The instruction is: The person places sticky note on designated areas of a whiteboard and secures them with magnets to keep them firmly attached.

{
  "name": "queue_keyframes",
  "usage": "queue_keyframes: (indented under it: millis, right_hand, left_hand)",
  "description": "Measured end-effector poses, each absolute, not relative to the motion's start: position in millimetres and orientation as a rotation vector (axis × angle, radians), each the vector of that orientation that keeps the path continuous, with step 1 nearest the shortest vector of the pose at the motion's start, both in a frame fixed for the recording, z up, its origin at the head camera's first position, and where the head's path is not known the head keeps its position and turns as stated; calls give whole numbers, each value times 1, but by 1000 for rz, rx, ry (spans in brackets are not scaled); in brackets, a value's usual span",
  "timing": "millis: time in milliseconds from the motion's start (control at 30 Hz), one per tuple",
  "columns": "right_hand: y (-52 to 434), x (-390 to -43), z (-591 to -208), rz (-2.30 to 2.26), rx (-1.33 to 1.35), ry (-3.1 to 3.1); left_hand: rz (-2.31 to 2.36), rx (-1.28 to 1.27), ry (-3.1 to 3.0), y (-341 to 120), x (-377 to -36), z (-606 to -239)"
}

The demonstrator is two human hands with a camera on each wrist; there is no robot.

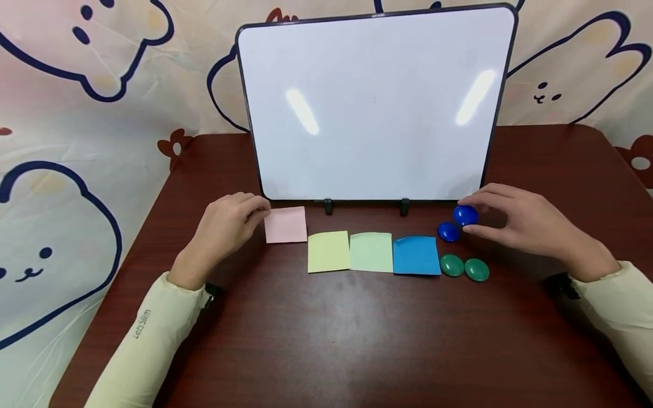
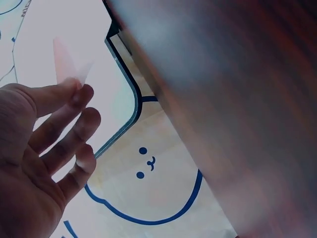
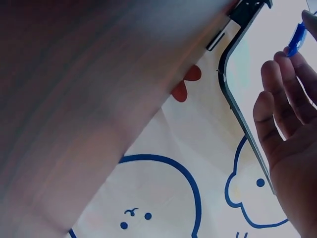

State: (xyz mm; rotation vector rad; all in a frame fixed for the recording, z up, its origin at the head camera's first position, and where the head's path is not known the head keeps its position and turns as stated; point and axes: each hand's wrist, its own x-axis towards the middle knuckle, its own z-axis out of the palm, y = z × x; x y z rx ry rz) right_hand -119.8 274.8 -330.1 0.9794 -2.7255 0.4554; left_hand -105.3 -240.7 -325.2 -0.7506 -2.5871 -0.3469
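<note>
A white board (image 1: 374, 105) stands upright at the back of a dark wooden table (image 1: 357, 340). In front of it lies a row of sticky notes: pink (image 1: 285, 224), yellow (image 1: 328, 251), light green (image 1: 371, 251) and blue (image 1: 416, 255). My left hand (image 1: 261, 213) pinches the pink note's left edge; in the left wrist view the pink note (image 2: 67, 59) shows at the fingertips of the left hand (image 2: 74, 94). My right hand (image 1: 465, 215) pinches a blue magnet (image 1: 466, 216), raised a little. In the right wrist view the blue magnet (image 3: 297, 34) sits between thumb and fingertip of the right hand (image 3: 296, 49).
A second blue magnet (image 1: 448, 232) lies on the table beside the held one. Two green magnets (image 1: 452, 265) (image 1: 476, 270) lie right of the blue note. A cloth with cartoon bears (image 1: 76, 113) hangs behind and left of the table.
</note>
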Motion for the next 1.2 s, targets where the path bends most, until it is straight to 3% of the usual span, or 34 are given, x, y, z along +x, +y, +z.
queue_keyframes:
  millis: [533,1200]
  right_hand:
    - [263,-128,-333,319,1163,-2594]
    - [253,-131,-334,300,1213,-2532]
  left_hand:
    - [-45,-678,-2284,-212,-98,-325]
    - [-354,-662,-2272,-201,-111,-328]
